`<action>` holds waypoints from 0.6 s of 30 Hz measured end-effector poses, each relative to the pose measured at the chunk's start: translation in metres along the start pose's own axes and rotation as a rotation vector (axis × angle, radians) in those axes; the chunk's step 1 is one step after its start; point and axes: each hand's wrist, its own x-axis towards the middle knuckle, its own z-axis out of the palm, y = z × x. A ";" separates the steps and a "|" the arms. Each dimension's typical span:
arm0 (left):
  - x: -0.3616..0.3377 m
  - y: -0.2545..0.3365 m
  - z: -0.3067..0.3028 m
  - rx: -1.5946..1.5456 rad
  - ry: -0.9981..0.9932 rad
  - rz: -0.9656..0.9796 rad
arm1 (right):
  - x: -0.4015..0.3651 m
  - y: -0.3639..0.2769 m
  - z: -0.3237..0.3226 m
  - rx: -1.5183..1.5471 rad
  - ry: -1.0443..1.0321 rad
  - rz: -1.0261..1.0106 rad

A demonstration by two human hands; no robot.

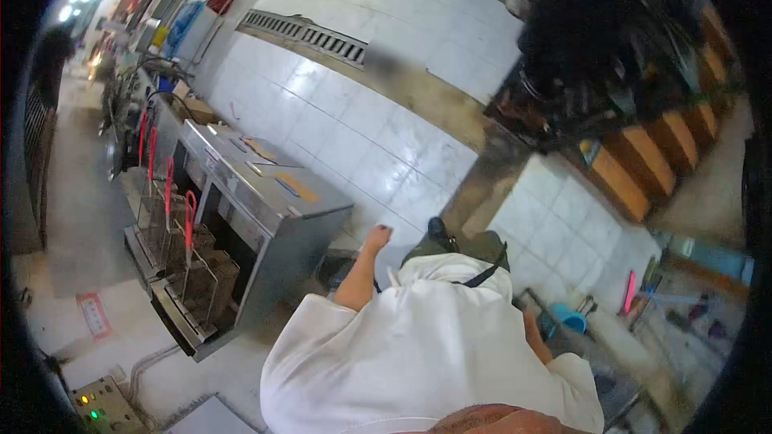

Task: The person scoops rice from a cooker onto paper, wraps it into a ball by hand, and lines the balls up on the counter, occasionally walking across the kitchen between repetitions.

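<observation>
My left hand (379,236) hangs in front of my body over the tiled floor, its fingers curled in and nothing visible in them. It is nearest to the steel deep fryer (310,213) on the left. Several wire fryer baskets (197,277) with red handles sit at that fryer, apart from my hand. On the other side, my right forearm (539,341) reaches down beside my white shirt (418,337). The right hand itself is hidden behind the shirt.
White floor tiles (346,112) run ahead, crossed by a drain grate (305,36). To the right stand a black-and-yellow striped edge (635,169) and a blue container (569,317). A control panel with lit buttons (100,408) is at lower left.
</observation>
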 end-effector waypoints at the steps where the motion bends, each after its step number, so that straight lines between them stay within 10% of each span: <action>1: 0.001 0.049 -0.019 -0.216 -0.045 0.101 | -0.001 -0.005 -0.005 0.025 -0.047 0.051; 7: 0.151 0.232 -0.118 -0.319 0.060 0.417 | 0.053 -0.164 -0.038 0.006 -0.158 0.082; 12: 0.228 0.263 -0.215 -0.211 0.197 0.268 | 0.163 -0.386 -0.102 -0.100 -0.189 -0.129; 15: 0.227 0.245 -0.263 -0.271 0.251 0.044 | 0.271 -0.569 -0.150 -0.235 -0.066 -0.492; 18: 0.193 0.236 -0.286 -0.866 0.350 -0.205 | 0.315 -0.896 -0.222 -0.340 0.084 -0.941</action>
